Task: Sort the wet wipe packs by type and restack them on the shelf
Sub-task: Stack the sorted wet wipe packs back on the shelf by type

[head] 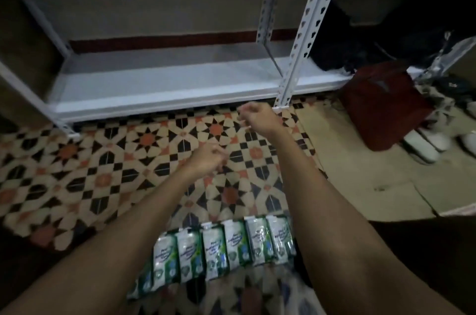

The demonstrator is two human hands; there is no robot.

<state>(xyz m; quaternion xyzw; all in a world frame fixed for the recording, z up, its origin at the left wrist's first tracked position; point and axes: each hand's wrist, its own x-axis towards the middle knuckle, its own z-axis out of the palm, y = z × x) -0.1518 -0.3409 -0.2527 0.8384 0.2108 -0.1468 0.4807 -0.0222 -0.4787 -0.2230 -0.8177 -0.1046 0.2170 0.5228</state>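
- Reaching forward over the tiled floor (pixel 108 160), both bare arms extend toward the shelf (pixel 164 93).
- Left hand (pixel 206 157): blurred, fingers loosely curled, nothing held.
- Right hand (pixel 257 115): farther out, near the foot of the upright (pixel 306 31); fingers loosely curled, empty as far as the blur allows.
- Packs (pixel 219 250): green-and-white, side by side in one slanted row on the floor, between the forearms, well apart from both hands.
- Lower shelf board bare and white.
- Right of the shelf: red bag (pixel 383 106) on cardboard (pixel 360 180), white shoes (pixel 425 144) beside it.
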